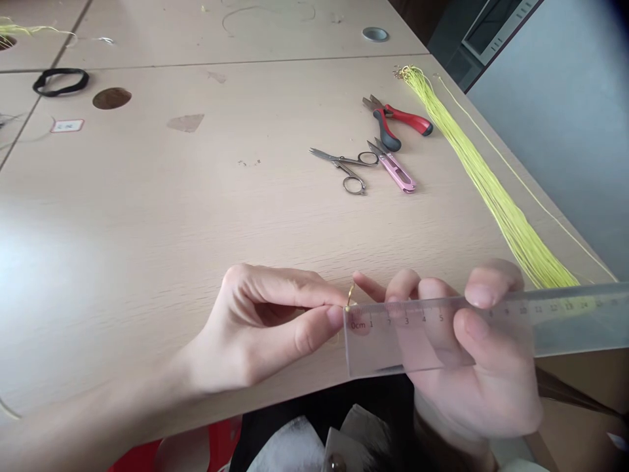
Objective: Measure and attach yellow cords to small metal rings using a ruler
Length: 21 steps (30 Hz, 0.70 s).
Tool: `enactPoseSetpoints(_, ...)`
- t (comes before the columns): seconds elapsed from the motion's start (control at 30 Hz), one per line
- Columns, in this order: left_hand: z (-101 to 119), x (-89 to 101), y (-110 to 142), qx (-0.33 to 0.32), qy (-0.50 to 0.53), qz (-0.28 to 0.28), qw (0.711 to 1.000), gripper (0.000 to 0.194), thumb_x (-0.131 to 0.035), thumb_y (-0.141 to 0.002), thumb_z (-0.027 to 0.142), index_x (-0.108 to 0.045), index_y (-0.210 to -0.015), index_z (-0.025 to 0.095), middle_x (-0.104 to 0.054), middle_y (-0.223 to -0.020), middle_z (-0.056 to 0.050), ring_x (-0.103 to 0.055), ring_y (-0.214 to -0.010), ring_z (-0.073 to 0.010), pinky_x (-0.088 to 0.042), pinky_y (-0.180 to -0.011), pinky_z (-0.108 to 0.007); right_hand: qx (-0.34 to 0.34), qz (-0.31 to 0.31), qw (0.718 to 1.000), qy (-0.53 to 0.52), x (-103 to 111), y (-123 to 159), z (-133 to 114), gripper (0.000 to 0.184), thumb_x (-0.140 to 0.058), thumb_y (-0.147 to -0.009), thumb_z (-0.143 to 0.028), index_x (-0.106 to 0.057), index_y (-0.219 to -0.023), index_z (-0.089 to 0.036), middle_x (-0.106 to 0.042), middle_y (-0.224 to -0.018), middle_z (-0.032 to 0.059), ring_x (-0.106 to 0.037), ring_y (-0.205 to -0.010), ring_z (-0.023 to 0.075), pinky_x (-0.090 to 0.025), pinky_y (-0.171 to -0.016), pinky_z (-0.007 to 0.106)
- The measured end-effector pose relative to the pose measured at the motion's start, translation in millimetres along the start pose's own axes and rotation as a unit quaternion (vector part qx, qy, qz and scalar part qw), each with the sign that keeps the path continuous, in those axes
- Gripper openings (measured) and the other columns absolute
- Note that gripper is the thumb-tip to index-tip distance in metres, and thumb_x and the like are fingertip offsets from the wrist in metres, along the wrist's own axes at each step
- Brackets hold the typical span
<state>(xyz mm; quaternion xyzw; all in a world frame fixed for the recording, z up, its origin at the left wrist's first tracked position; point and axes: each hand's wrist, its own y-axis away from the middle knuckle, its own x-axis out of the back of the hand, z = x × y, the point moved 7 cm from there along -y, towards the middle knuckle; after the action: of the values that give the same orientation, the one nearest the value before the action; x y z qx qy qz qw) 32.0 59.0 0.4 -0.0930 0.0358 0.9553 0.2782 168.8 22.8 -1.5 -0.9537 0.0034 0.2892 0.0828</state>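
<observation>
A gold hook (350, 295) is pinched in the left hand (265, 328), at the zero end of a ruler (580, 321) gripped by the right hand (476, 373).

Watching single head-worn feed: looks forward and down from wearer's head, close over near edge of bench (206, 216), left hand (260, 328) and right hand (472, 347) low in frame, bench receding toward upper left.

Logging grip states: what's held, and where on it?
Left hand pinches the lower end of a gold hook between thumb and forefinger; right hand grips a clear ruler near its zero end, thumb in front.
</observation>
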Motion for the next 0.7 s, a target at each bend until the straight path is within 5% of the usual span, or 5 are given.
enactPoseSetpoints(0.7, -7.9, -2.0, -1.7, 0.029, 0.12, 0.007, 0.992, 0.015, -0.06, -0.081, 0.007, -0.069, -0.072, 0.015, -0.067, -0.067, 0.004, -0.059, -0.062, -0.0032, -0.049, -0.059, -0.009, 0.002, 0.006, 1.0, 0.012, 1.0, 1.4, -1.8, 0.011, -0.045, -0.087, -0.017, -0.043, -0.089, -0.027, -0.029, -0.052, -0.0071, -0.054, -0.075, 0.0134, -0.041, -0.098, 0.055)
